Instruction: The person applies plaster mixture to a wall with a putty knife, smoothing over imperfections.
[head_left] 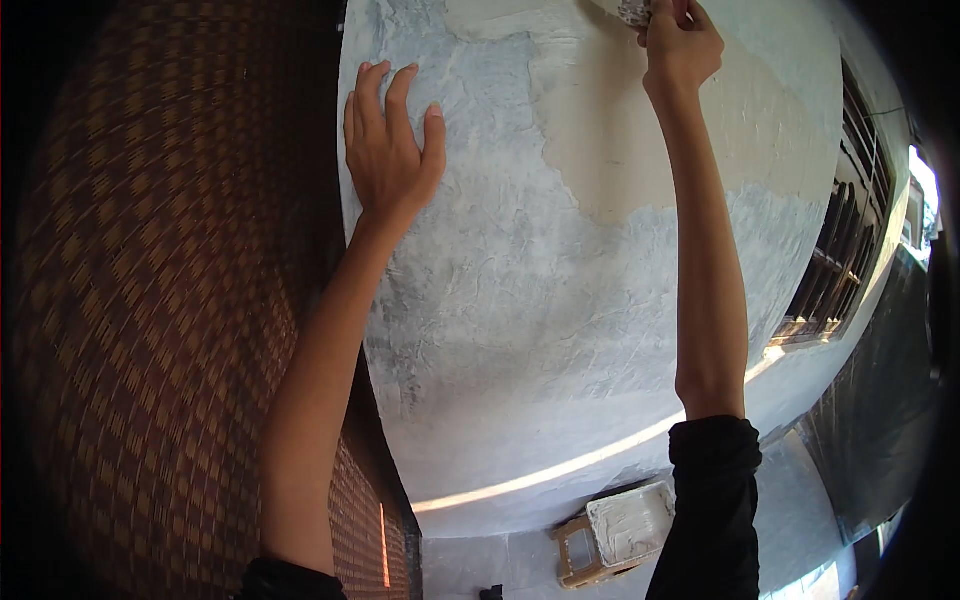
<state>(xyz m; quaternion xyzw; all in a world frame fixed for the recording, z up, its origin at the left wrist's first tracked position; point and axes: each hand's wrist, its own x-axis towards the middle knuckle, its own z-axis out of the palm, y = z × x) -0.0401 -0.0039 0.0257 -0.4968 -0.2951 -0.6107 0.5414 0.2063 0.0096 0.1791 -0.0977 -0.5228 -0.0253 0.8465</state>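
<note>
A small plaster-caked tool (634,12) touches the far top of the wall (520,300), rough grey with a beige upper patch.

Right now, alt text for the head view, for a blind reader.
The left hand lies flat on a grey plastered wall; the right hand, higher up, grips a small grey object at the wall. A plaster tray sits below.

Grey plastered wall (520,300) with a beige patch (640,150); woven screen (150,300) to its left, barred window (835,270) to its right, sunlit strip (560,470) along its base.
</note>
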